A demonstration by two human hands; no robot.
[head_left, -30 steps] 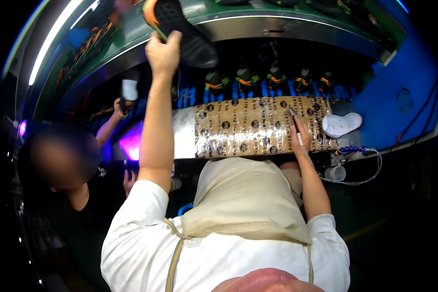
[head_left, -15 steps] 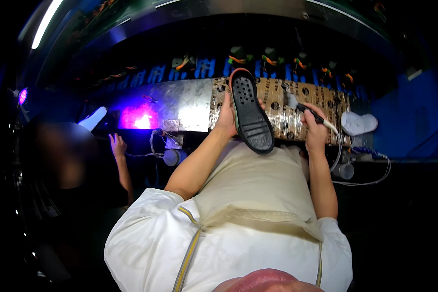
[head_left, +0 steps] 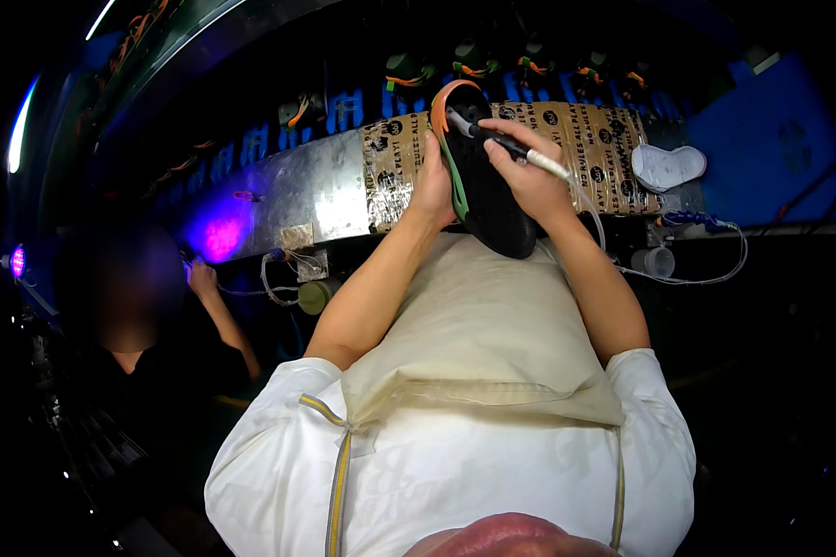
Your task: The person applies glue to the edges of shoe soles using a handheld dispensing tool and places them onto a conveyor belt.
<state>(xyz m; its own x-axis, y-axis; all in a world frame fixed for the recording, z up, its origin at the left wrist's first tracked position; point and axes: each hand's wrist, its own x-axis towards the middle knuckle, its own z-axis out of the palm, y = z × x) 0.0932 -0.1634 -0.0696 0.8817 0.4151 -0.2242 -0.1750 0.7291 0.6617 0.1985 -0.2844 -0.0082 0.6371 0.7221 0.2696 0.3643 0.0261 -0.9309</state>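
Observation:
A black shoe sole point(head_left: 492, 209) with a green and orange rim stands tilted in front of my apron, its hollow inner side facing me. My left hand point(head_left: 432, 187) is closed around its left edge, with the thumb along the rim. My right hand point(head_left: 536, 181) grips a brush point(head_left: 502, 143) with a black handle and a pale hose at its rear. The brush tip lies against the inside of the sole near its far, orange-rimmed end. My right hand hides part of the sole's right edge.
Printed brown paper point(head_left: 387, 190) under clear film covers part of the metal bench point(head_left: 320, 176). A white shoe-shaped piece point(head_left: 669, 169) lies at right, near a clear cup point(head_left: 658, 263) and coiled hose. Shoes sit on blue holders behind. A co-worker's hand point(head_left: 201, 277) is at left near purple light.
My right hand has moved left with the brush, from beside the sole onto its inside. My left hand still holds the sole, now tilted differently. The whole view has shifted a little.

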